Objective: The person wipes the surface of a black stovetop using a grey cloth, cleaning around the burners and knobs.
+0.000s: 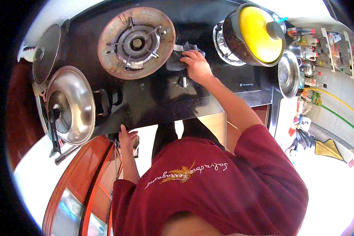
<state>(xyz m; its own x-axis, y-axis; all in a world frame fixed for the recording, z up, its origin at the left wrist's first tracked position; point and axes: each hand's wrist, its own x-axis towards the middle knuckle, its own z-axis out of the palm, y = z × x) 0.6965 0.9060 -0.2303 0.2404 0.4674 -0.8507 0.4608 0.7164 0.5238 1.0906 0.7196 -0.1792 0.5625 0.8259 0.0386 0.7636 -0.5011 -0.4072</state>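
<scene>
My right hand (198, 67) presses a dark grey cloth (177, 62) onto the black glass stove top (145, 100). Its fingers are bent over the bunched fabric, between the two burners. Just left of the cloth is a gas burner (137, 43) with a rusty, stained round drip tray (106, 43) around it. A control knob (183, 82) sits close below the cloth. Down by the stove's front edge, my left hand (126, 138) is empty, its thumb raised and fingers apart.
A dark pot (233, 37) with a yellow lid (259, 35) stands on the right burner. At the left are a steel wok lid (84, 106) and a dark round lid (47, 53). A steel basin (288, 74) and several bottles (308, 41) line the right side.
</scene>
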